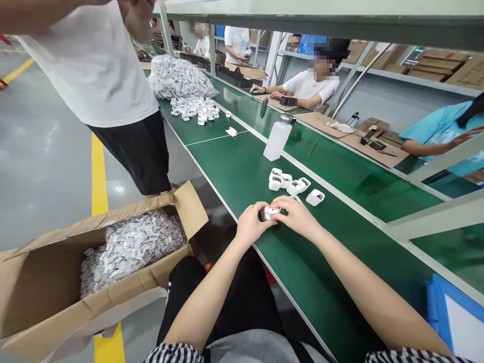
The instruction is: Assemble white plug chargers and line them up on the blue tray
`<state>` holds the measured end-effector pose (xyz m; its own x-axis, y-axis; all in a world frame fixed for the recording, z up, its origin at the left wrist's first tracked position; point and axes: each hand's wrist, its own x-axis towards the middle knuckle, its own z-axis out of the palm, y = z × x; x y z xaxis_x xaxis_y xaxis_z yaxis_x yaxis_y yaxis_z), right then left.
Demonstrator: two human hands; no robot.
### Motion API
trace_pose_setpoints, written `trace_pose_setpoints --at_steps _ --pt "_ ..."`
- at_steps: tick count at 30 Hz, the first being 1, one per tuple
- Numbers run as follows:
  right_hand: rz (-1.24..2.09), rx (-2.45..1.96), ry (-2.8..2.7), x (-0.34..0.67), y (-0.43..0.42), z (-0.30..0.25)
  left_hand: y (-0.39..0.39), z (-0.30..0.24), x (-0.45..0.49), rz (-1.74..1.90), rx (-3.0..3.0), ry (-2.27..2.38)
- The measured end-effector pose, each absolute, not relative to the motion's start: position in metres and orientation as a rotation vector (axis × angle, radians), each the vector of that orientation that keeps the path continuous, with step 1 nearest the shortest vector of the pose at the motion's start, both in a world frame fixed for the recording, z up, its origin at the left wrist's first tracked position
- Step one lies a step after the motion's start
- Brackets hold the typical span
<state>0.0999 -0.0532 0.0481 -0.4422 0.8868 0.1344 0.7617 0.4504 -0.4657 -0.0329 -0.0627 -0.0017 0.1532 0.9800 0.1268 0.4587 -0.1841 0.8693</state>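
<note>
White casing [269,213], one, between two hands [250,225] [295,215]

White bottle [278,140] — metal-capped, shelved cartons [440,63]

On your bench [227,164], the bottle [277,141] stood beyond the casings [276,182]. Nearer you than the bottle, your left hand [252,224] and right hand [295,214] had a piece [269,214] between them. Left of the bottle lay a heap of parts [194,108], then a bag of parts [181,75]. Left of it and nearer you, beside the bench, was a carton [94,313] with contents [136,244] inside.
</note>
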Motion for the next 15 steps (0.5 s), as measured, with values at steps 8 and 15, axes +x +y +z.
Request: trace_pose_setpoints --at_steps 8,15 --pt "0.246 -1.275 -2.457 0.109 -0.058 0.033 -0.064 -0.001 -0.033 0.923 1.773 1.406" --pt "0.584 -1.342 -2.208 0.115 -0.054 0.050 -0.063 -0.002 -0.033 0.921 1.705 1.410"
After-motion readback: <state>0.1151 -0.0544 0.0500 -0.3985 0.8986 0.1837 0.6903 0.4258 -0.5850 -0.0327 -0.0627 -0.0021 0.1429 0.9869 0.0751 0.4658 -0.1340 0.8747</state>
